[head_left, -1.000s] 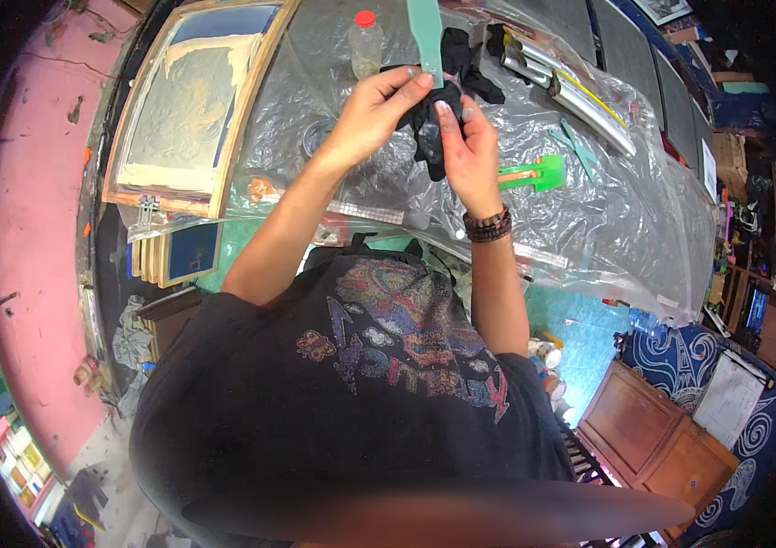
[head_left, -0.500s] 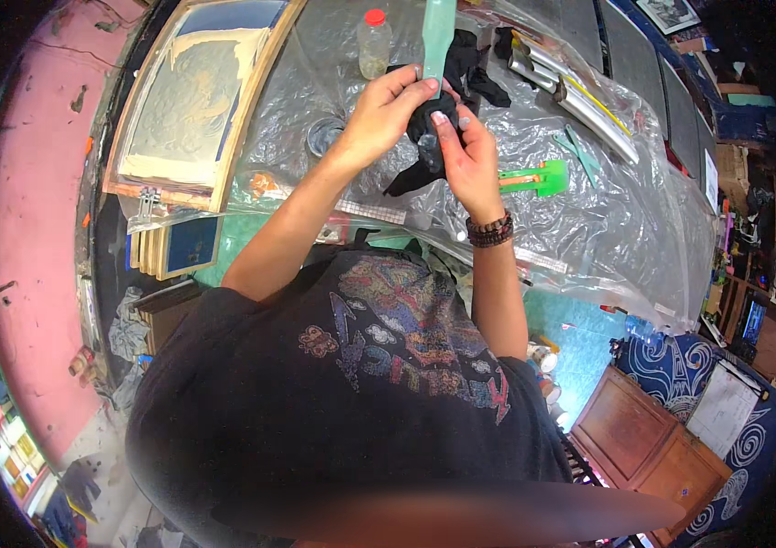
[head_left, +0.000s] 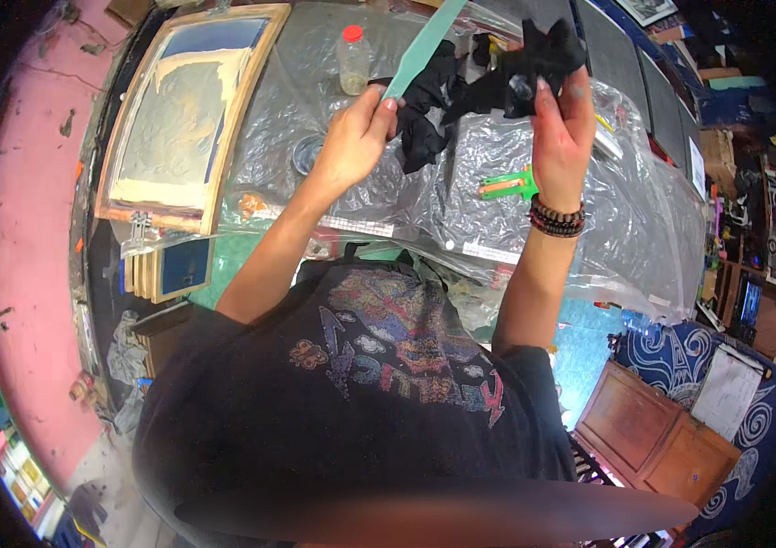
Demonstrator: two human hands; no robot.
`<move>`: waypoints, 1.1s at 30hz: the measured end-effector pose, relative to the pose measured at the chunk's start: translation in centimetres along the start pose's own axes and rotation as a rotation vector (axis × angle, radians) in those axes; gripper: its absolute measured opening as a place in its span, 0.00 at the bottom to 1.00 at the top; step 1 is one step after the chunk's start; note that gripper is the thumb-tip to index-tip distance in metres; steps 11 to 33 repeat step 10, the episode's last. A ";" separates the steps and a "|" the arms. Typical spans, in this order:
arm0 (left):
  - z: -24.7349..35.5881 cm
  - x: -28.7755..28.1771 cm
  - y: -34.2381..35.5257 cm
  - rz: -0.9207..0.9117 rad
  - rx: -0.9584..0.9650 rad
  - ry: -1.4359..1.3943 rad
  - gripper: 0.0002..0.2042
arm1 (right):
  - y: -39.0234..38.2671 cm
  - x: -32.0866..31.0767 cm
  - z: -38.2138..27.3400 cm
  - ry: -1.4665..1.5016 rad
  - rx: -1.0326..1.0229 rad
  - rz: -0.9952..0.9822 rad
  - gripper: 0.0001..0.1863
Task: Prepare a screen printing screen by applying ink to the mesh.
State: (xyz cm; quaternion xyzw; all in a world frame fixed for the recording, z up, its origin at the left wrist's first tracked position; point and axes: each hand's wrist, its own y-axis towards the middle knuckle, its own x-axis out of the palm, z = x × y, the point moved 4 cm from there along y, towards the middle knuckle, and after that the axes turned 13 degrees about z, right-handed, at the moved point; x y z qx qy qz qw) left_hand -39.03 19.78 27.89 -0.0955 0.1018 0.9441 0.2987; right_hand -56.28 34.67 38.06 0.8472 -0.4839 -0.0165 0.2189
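Observation:
Pinched by the handle, a pale teal spatula [head_left: 426, 47] slants up and to the right from my left hand [head_left: 356, 142]. My right hand [head_left: 561, 137] has its fingers closed on a black rag [head_left: 543, 62], lifted above the plastic-covered table. A second piece of black cloth [head_left: 423, 110] lies just right of my left hand, beneath the spatula. Close to my right wrist, a small green scraper [head_left: 505, 185] with orange on it rests on the plastic sheet [head_left: 388, 196].
A wooden-framed printing screen [head_left: 224, 173] smeared with cream paste lies at the left. Beyond my left hand stands a clear bottle [head_left: 352, 68] with a red cap. A round clear container [head_left: 306, 157] sits beside my left wrist. Silvery tubes [head_left: 607, 143] lie past my right hand.
My hands have moved apart. The right one has carried the black rag off the spatula, up and to the right; the left has shifted left, and the spatula now tilts right.

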 end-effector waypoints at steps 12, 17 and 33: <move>3.2 -2.2 0.1 -0.049 0.528 0.571 0.15 | -3.9 5.8 4.5 -1.104 -0.813 -0.641 0.24; 3.2 -2.2 0.1 -0.049 0.528 0.571 0.15 | -3.9 5.8 4.5 -1.104 -0.813 -0.641 0.24; 3.2 -2.2 0.1 -0.049 0.528 0.571 0.15 | -3.9 5.8 4.5 -1.104 -0.813 -0.641 0.24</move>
